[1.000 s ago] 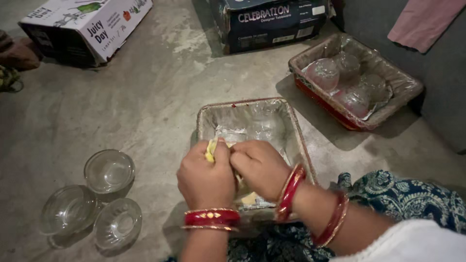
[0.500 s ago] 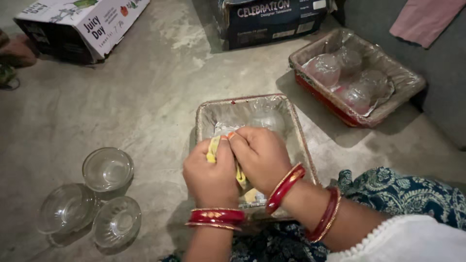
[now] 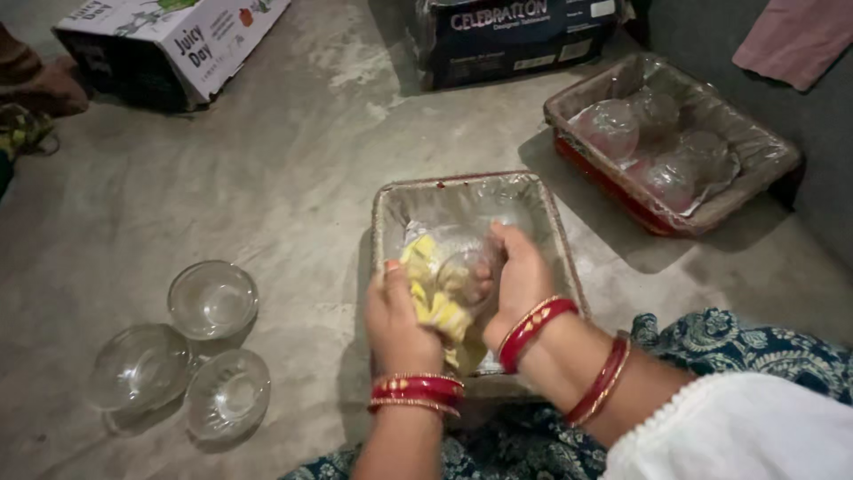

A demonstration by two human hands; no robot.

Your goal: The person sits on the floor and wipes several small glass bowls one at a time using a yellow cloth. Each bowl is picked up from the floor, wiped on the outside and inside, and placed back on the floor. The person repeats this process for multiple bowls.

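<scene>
Cupping glass bowl (image 3: pixel 464 267) in right hand (image 3: pixel 515 276) | left hand (image 3: pixel 400 320) presses yellow cloth (image 3: pixel 434 298) against bowl's left side | above lined tray (image 3: pixel 391 204)

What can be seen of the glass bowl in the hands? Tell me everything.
The glass bowl is small, clear and round, and looks ribbed, though motion blurs it. It is tilted on its side above the plastic-lined tray. The right hand cups it from the right; the left hand presses a yellow cloth against it. Its far side is hidden by the fingers.
</scene>
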